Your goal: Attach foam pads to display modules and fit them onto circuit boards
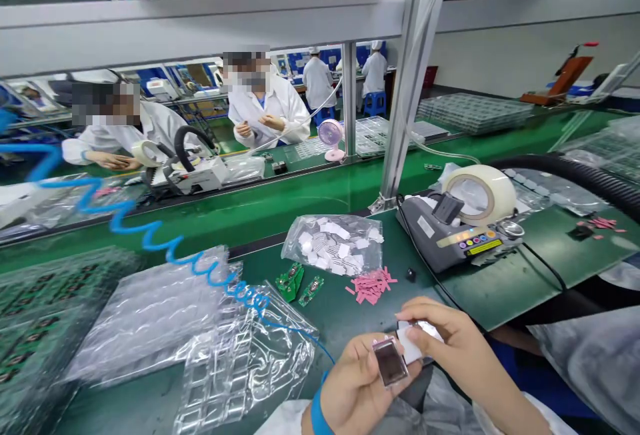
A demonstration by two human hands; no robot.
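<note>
My left hand (353, 378), with a blue band at its wrist, is closed on a small square display module (391, 362) with a dark screen and a clear frame. My right hand (447, 332) pinches a small white rectangular piece (411, 344) beside the module's right edge; whether the two touch is hard to tell. Beyond my hands lies a loose pile of pink strips (371, 286). A clear bag of white pieces (333, 246) rests behind it. Green circuit boards (311, 290) lie left of the pile, and a small black part (411, 274) is at its right.
A tape dispenser (445, 228) with a large roll stands at the right. Clear plastic trays (150, 315) and stacked board panels (40, 315) fill the left. A coiled blue cord (165, 245) crosses the bench. Co-workers (267, 105) sit opposite, past a metal post (407, 88).
</note>
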